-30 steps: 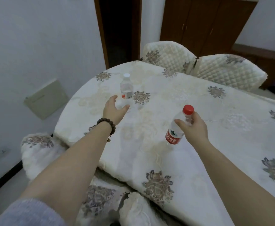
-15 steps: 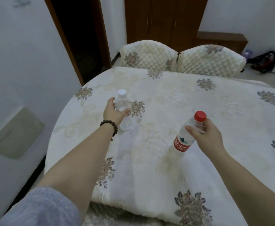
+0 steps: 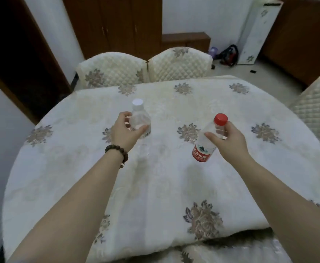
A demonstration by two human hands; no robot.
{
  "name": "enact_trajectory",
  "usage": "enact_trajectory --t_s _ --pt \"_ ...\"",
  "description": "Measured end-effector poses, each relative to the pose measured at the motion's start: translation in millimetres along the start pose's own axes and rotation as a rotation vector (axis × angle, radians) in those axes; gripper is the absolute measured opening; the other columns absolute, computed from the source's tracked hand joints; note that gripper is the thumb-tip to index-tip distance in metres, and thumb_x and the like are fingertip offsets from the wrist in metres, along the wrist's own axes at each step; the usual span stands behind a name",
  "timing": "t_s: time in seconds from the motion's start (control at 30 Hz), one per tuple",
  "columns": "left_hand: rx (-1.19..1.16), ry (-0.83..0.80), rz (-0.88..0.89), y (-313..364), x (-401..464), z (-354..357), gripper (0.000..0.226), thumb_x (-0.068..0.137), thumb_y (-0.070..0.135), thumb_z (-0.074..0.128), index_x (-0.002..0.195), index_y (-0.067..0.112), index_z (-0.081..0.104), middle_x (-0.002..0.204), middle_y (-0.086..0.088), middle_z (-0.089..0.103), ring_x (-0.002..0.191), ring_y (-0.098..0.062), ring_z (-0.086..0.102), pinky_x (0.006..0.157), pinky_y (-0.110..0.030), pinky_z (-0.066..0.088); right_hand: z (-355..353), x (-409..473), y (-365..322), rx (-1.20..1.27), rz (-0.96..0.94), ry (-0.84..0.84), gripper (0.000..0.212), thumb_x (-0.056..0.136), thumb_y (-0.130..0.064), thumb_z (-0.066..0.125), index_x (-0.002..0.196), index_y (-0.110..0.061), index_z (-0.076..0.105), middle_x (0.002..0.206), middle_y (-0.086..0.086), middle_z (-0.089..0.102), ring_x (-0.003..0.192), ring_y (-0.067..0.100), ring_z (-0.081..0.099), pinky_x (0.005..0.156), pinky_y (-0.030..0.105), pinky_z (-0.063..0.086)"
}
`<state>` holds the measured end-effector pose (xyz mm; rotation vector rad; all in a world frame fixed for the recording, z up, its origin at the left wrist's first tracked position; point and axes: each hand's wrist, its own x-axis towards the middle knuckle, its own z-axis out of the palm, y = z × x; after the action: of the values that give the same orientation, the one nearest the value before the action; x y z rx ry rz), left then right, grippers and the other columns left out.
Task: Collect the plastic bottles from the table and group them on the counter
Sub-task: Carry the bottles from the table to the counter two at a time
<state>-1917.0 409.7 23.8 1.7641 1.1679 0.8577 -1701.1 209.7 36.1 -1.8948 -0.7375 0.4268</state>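
From the head camera I see my left hand wrapped around the body of the white-capped bottle, thumb on its near side and fingers curled round the far side, so I judge the grip closed on it. That bottle sits over the left half of the table, toward the far edge, roughly upright with its cap pointing up and slightly away from me; I cannot tell whether its base touches the cloth or has cleared it, since my hand hides the bottom. My right hand grips the red-capped bottle high up near the neck, and that one is clearly off the table, hanging over the middle right of the cloth. Its long axis is tilted, red cap up and toward the right, the red-labelled base down and toward the left. Both bottles are in hand and well apart from each other, and no other bottle shows on the cloth. The counter is not in this view, so the coming move turns on lifting both straight up along their long axes and turning away from the table to find it. Two padded chairs stand against the far edge.
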Motion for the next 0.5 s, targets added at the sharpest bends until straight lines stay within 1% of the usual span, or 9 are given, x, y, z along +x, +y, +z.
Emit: enact_trajectory --t_s 0.1,0.2,0.3,0.4,0.5 --pt "-0.044 -0.119 0.085 35.0 -6.1 47.0 0.059 0.072 0.035 0.081 0.119 0.021 0.048 0.105 0.007 0.053 0.098 -0.016 0.058 0.074 -0.028 0.051 -48.9 -5.9 8.9 -0.006 0.026 0.125 0.039 0.081 -0.027 0.073 0.116 -0.022 0.057 0.114 -0.003 0.06 0.109 0.016 0.056 0.088 0.033 0.046" --pt "-0.094 -0.241 0.144 70.7 -19.0 98.6 0.057 0.071 0.035 0.081 0.116 0.023 0.048 0.098 0.015 0.051 0.096 -0.014 0.058 0.07 -0.021 0.048 -103.0 -18.0 18.0 -0.034 0.048 0.255 0.039 0.082 -0.027 0.072 0.117 -0.019 0.058 0.113 -0.002 0.062 0.105 0.015 0.057 0.084 0.027 0.043" --pt "-0.137 -0.357 0.198 106.1 -38.3 150.0 0.057 0.071 0.035 0.082 0.116 0.022 0.049 0.097 0.016 0.052 0.091 -0.009 0.057 0.063 -0.016 0.045 -157.6 -35.5 27.5 -0.039 0.068 0.371 0.04 0.082 -0.027 0.072 0.119 -0.019 0.058 0.112 -0.003 0.064 0.103 0.013 0.058 0.082 0.024 0.042" --pt "-0.15 -0.47 0.264 139.5 -63.5 201.2 0.058 0.071 0.035 0.082 0.117 0.021 0.049 0.101 0.01 0.054 0.093 -0.012 0.058 0.069 -0.019 0.047 -210.0 -58.7 39.7 -0.037 0.114 0.489 0.042 0.082 -0.028 0.072 0.121 -0.02 0.058 0.113 -0.005 0.062 0.102 0.01 0.056 0.08 0.021 0.039" --pt "-0.153 -0.575 0.334 168.9 -95.9 252.0 0.059 0.071 0.036 0.082 0.117 0.021 0.049 0.105 0.006 0.054 0.096 -0.014 0.058 0.072 -0.021 0.047 -260.7 -84.5 56.5 -0.036 0.145 0.607 0.04 0.082 -0.028 0.073 0.119 -0.02 0.059 0.107 -0.009 0.063 0.091 -0.002 0.056 0.07 0.01 0.037"
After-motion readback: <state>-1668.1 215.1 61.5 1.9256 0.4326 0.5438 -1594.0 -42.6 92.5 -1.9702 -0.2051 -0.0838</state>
